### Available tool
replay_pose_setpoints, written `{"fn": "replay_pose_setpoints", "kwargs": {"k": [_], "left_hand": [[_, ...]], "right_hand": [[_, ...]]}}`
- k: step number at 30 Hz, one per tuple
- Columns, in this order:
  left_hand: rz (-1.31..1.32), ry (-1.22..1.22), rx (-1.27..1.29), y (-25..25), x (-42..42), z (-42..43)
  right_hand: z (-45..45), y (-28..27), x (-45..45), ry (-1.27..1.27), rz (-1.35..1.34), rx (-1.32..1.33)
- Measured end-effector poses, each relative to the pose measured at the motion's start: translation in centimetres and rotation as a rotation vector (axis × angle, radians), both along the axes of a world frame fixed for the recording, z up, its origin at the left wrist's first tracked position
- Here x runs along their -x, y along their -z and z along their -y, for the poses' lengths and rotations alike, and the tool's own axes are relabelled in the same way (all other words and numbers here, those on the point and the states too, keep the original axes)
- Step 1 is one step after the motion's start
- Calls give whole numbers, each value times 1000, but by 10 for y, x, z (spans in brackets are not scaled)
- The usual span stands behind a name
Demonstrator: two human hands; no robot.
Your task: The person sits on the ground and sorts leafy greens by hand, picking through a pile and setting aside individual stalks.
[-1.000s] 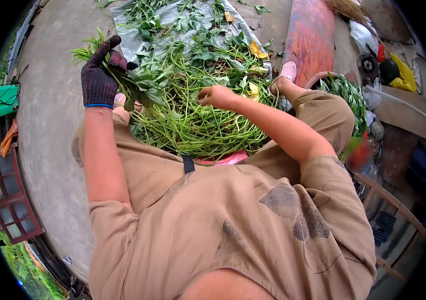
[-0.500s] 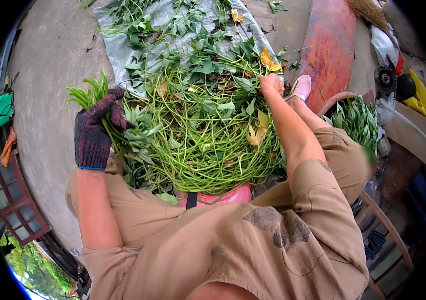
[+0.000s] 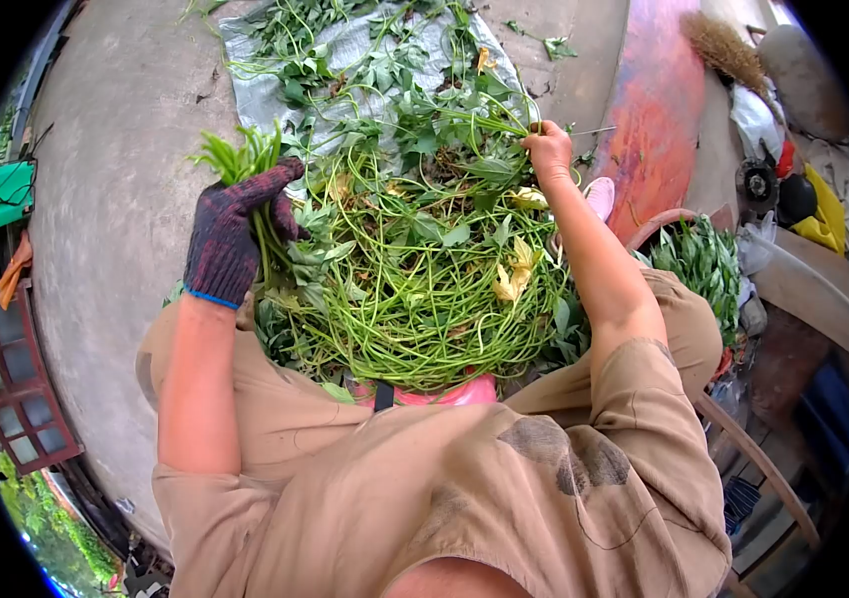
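Note:
My left hand (image 3: 240,234), in a dark knitted glove with a blue cuff, is closed around a bunch of leafy green stems (image 3: 237,157). The bunch's cut-looking ends point up and its leaves hang below the fist. My bare right hand (image 3: 549,152) grips several green vine stems (image 3: 489,122) at the far right of the pile. Between my legs lies a large tangled heap of long green vines (image 3: 424,309), mostly stripped stems, with a withered yellow leaf (image 3: 515,271) on it.
A grey sheet (image 3: 250,85) with more leafy vines lies ahead. A basket of greens (image 3: 698,249) stands by my right knee. Beyond are a worn red board (image 3: 649,110), a straw broom (image 3: 723,50) and a thin rod-like thing (image 3: 594,131). Something pink (image 3: 454,391) sits beneath the heap.
My right hand has moved slightly away from me, still gripping stems. My left hand has come a little to the right with its bunch. The whole view has shifted slightly.

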State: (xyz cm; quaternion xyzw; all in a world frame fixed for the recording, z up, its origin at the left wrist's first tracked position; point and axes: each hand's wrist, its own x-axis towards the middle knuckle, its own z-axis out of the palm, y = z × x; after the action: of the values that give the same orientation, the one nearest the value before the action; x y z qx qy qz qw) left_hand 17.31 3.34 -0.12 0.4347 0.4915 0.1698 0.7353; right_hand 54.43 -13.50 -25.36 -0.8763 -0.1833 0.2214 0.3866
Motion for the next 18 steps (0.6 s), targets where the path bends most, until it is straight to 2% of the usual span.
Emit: {"fn": "replay_pose_setpoints", "kwargs": {"k": [3, 5, 7, 10, 13, 15, 18], "left_hand": [[88, -7, -26, -4, 5, 6], [137, 19, -113, -6, 8, 11], [132, 111, -72, -2, 15, 9], [237, 82, -44, -12, 17, 32], [445, 51, 15, -16, 18, 71], [483, 79, 19, -27, 17, 99], [440, 72, 69, -18, 7, 136]], "right_hand": [[-8, -60, -3, -30, -158, -190], [-5, -114, 11, -97, -143, -308], [4, -169, 27, -142, -170, -409], [28, -256, 82, -142, -261, -461], [61, -270, 116, -185, -336, -556], [80, -275, 149, -192, -380, -577], [107, -272, 198, -231, -470, -615]]}}
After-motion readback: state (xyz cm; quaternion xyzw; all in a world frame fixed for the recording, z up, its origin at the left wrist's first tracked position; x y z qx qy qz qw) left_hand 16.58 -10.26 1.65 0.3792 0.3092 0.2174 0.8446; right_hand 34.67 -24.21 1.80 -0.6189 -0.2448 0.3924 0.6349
